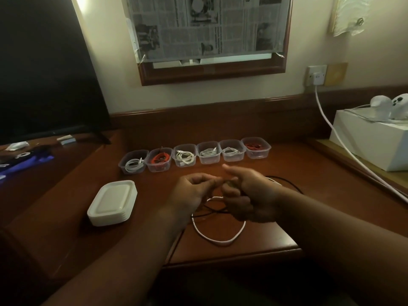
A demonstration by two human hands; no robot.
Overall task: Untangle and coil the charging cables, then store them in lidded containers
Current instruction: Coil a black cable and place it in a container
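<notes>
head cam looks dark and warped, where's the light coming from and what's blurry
Head view: dim, warm light, brightest in a glare strip at the upper left beside the dark screen; the wide lens bows the desk edges; the left hand and right hand are soft, hiding the white cable pinch.

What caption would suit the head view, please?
Both hands work tangled cables before six open, filled containers and stacked lids.

Bare desk (276, 173) between 6 containers (194, 155) and hands; lids (112, 203) left.
</notes>
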